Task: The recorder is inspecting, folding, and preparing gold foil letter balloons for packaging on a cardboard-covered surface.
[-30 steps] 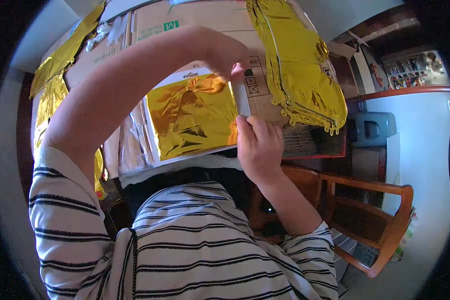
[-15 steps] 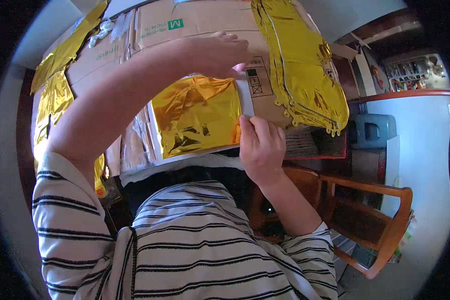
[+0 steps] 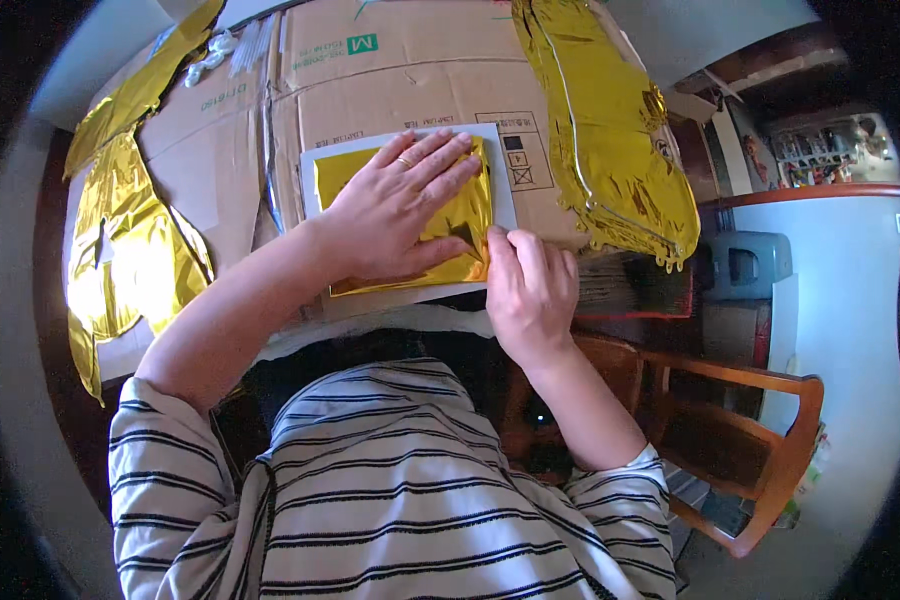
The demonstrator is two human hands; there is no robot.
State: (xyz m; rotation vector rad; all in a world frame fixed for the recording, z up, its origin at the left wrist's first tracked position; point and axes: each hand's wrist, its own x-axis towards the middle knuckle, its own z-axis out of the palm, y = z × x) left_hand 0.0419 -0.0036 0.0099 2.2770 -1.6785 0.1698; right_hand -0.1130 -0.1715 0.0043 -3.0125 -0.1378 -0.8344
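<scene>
A square of shiny gold foil (image 3: 458, 222) lies on a flat white board (image 3: 503, 195), which leaves a pale border around it. My left hand (image 3: 400, 205) rests flat across the foil, fingers stretched toward the far right and thumb spread out. At the foil's near right corner is my right hand (image 3: 533, 290), with thumb and forefinger pinched on the foil's edge and the other fingers curled in. Exactly how much foil sits between those fingertips is hidden.
Flattened cardboard (image 3: 400, 95) covers the table. Long gold foil pieces lie on the right (image 3: 620, 150) and on the left (image 3: 135, 240). Clear plastic tubes (image 3: 250, 50) are at the far left. A wooden chair (image 3: 760, 450) stands at the right, near a grey stool (image 3: 750, 262).
My left hand has come back from beyond the foil's far edge and now lies flat on it. My right hand keeps its pinch at the near right corner, shifting only slightly.
</scene>
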